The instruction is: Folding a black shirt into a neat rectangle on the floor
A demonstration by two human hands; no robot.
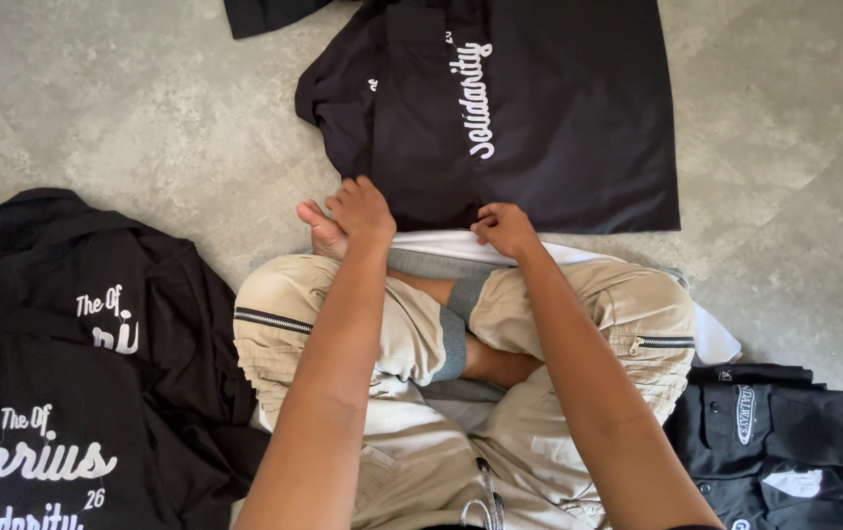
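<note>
Sitting cross-legged on the grey floor point(98, 108), the person stretches both arms forward over their knees. The left hand point(363, 211) and the right hand point(505, 228) are each curled shut, pinching the near hem of a black shirt point(559, 128) spread flat just ahead. Other black shirts point(58, 373) lie piled to the left.
</note>
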